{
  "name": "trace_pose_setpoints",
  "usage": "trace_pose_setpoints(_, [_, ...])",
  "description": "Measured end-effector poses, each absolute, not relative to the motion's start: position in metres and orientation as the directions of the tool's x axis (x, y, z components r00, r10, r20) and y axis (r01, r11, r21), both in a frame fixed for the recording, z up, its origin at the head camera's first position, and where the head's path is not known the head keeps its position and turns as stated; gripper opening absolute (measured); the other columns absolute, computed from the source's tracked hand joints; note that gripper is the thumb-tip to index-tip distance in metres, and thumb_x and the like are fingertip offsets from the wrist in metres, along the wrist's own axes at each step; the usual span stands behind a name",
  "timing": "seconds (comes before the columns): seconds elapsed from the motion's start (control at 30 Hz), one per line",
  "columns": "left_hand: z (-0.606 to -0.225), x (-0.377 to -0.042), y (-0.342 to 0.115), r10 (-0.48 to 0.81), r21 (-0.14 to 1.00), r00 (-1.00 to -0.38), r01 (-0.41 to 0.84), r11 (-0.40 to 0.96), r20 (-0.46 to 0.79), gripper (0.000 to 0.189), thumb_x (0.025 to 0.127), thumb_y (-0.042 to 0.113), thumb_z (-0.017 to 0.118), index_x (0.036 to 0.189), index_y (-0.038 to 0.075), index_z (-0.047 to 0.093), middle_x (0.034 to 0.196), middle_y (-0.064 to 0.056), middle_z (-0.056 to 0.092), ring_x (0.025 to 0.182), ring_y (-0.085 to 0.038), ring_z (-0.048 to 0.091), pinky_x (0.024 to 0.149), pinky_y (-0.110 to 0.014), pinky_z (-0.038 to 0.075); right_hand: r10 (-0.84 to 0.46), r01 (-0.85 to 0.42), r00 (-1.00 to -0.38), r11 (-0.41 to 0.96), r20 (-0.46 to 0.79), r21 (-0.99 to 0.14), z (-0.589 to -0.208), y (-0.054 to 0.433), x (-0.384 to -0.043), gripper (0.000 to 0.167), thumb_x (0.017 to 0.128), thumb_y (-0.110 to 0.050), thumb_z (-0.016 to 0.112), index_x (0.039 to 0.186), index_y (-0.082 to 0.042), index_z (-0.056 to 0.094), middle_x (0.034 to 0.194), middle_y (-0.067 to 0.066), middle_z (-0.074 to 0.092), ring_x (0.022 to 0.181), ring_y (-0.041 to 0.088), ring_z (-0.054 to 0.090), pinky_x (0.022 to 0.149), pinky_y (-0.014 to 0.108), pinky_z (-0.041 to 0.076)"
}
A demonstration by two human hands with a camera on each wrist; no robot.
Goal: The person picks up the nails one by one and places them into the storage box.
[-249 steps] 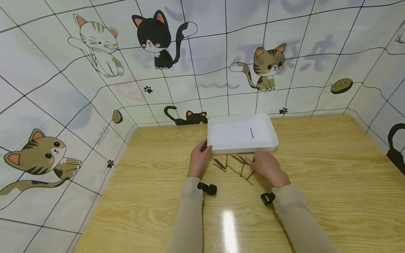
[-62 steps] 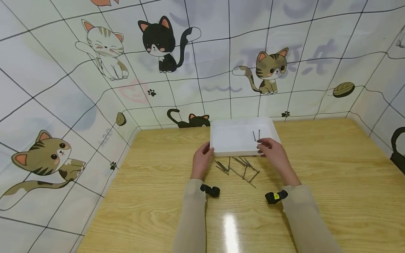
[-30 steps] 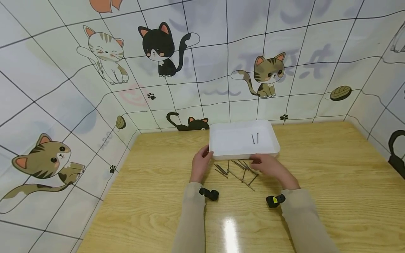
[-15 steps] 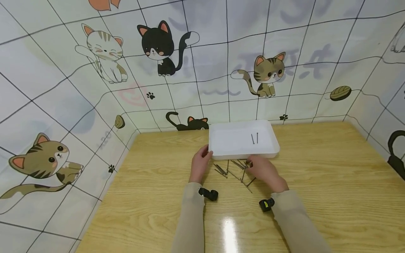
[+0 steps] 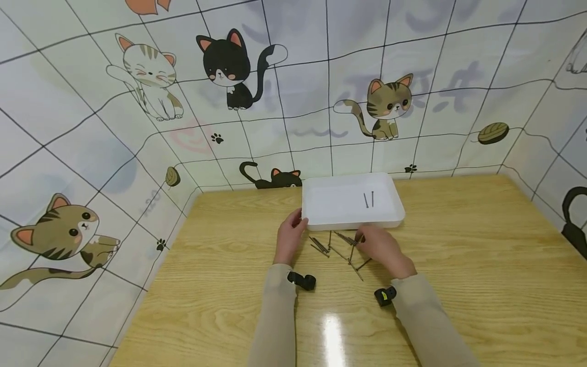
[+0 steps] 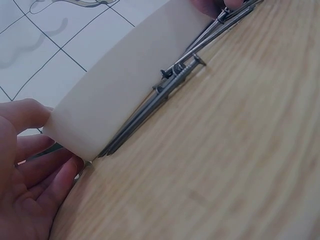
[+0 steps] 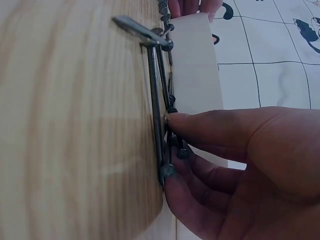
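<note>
A shallow white tray (image 5: pixel 330 201) lies at the back of the table. My left hand (image 5: pixel 290 238) grips its front left corner, thumb at the rim and fingers curled at the side, also seen on the tray wall (image 6: pixel 125 75) in the left wrist view. Two nails (image 5: pixel 373 199) lie inside the tray. Several more nails (image 5: pixel 319 246) are scattered just in front of it, some crossing. My right hand (image 5: pixel 382 248) is at the right part of this pile. In the right wrist view its thumb and fingers pinch a nail (image 7: pixel 168 150) close to others; the fingers partly hide it.
The wooden table (image 5: pixel 229 295) extends to both sides and toward me. A cat-patterned wall covering (image 5: pixel 312 102) rises right behind the tray. Black cameras are strapped to both wrists, such as the right wrist camera (image 5: pixel 384 296).
A second nail has come to lie in the tray since the oldest frame. My right hand has moved from above the tray back down to the nails in front. My left hand stays on the tray.
</note>
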State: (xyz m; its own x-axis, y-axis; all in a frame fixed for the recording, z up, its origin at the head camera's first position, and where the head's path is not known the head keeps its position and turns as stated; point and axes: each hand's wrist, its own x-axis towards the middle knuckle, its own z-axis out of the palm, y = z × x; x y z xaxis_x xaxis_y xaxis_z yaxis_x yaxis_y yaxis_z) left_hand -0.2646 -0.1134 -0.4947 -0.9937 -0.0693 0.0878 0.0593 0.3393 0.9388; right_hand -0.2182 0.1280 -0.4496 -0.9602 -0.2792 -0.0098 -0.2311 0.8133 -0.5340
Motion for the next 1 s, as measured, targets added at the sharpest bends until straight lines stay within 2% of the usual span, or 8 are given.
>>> trace_pose_setpoints(0.33, [-0.493, -0.264, -0.117, -0.076, 0.941, -0.993, 0.056, 0.335, 0.087, 0.047, 0.088, 0.035, 0.055, 0.131, 0.021, 0.047, 0.121, 0.002, 0.053, 0.105, -0.014, 0.049, 0.089, -0.036, 0.039, -0.353, -0.256, -0.934, 0.774, -0.058, -0.579, -0.441, 0.128, -0.218, 0.019, 0.081, -0.007, 0.062, 0.100, -0.002, 0.063, 0.092, 0.010, 0.061, 0.081, 0.022, 0.056, 0.065, 0.035, 0.045])
trace_pose_setpoints(0.63, [-0.495, -0.264, -0.117, -0.076, 0.942, -0.995, 0.043, 0.332, 0.072, 0.046, 0.087, 0.036, 0.056, 0.130, 0.023, 0.048, 0.121, 0.002, 0.053, 0.106, -0.014, 0.050, 0.089, -0.035, 0.040, -0.419, -0.321, -0.907, 0.750, -0.041, -0.578, -0.439, 0.134, -0.219, 0.024, 0.081, -0.001, 0.057, 0.105, -0.001, 0.061, 0.092, 0.010, 0.061, 0.083, 0.023, 0.057, 0.070, 0.038, 0.046])
trace_pose_setpoints(0.73, [-0.495, -0.265, -0.116, -0.073, 0.943, -0.994, 0.049, 0.329, 0.077, 0.045, 0.087, 0.035, 0.056, 0.130, 0.023, 0.048, 0.121, 0.002, 0.053, 0.106, -0.014, 0.050, 0.089, -0.036, 0.040, -0.422, -0.310, -0.906, 0.732, -0.046, -0.607, -0.439, 0.136, -0.220, 0.026, 0.082, -0.001, 0.055, 0.108, -0.001, 0.059, 0.086, 0.006, 0.061, 0.076, 0.018, 0.056, 0.066, 0.034, 0.046])
trace_pose_setpoints(0.83, [-0.495, -0.266, -0.116, -0.070, 0.944, -0.994, 0.053, 0.327, 0.080, 0.045, 0.088, 0.035, 0.055, 0.130, 0.023, 0.048, 0.121, 0.003, 0.053, 0.106, -0.014, 0.050, 0.089, -0.035, 0.040, -0.413, -0.265, -0.908, 0.699, -0.073, -0.664, -0.439, 0.137, -0.222, 0.032, 0.085, 0.000, 0.051, 0.117, 0.000, 0.054, 0.081, 0.006, 0.059, 0.068, 0.016, 0.055, 0.059, 0.030, 0.045])
trace_pose_setpoints(1.0, [-0.495, -0.266, -0.114, -0.061, 0.945, -0.995, 0.052, 0.323, 0.075, 0.045, 0.087, 0.035, 0.056, 0.130, 0.023, 0.048, 0.121, 0.003, 0.053, 0.106, -0.014, 0.050, 0.088, -0.035, 0.040, -0.396, -0.152, -0.910, 0.598, -0.125, -0.787, -0.436, 0.140, -0.221, 0.043, 0.090, 0.001, 0.042, 0.133, -0.002, 0.038, 0.096, 0.019, 0.054, 0.072, 0.022, 0.060, 0.059, 0.031, 0.049])
